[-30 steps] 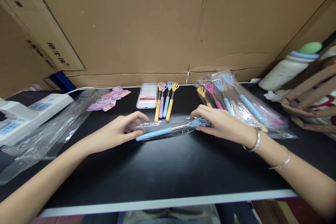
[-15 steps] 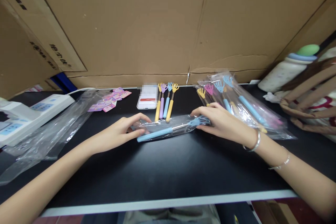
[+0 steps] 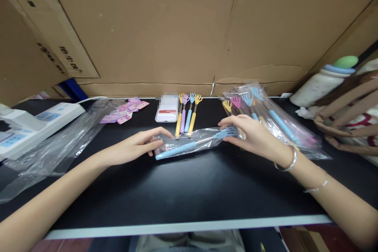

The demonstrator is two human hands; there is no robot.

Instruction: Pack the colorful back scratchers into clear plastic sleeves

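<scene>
A blue back scratcher (image 3: 177, 151) lies inside a clear plastic bag (image 3: 202, 134), held level just over the black table. My left hand (image 3: 138, 145) grips the bag at the handle end, thumb and fingers pinching its edge. At the claw end, my right hand (image 3: 248, 132) has its fingers closed around the bag's other end. Behind the bag, several loose back scratchers (image 3: 187, 120) in yellow, purple and blue lie side by side. Right of them, bagged back scratchers (image 3: 280, 124) are piled beyond my right hand.
A phone (image 3: 166, 114) and pink printed cards (image 3: 126, 112) lie toward the back. Empty plastic bags (image 3: 67, 141) and a white power strip (image 3: 41, 126) are at left. A bottle (image 3: 320, 84) and brown-strapped bag (image 3: 339, 114) stand at right. Cardboard (image 3: 153, 27) walls the back.
The claw end of the bagged back scratcher has shifted slightly right and up along with my right hand. My left hand still holds the handle end, and the camera view has moved a little.
</scene>
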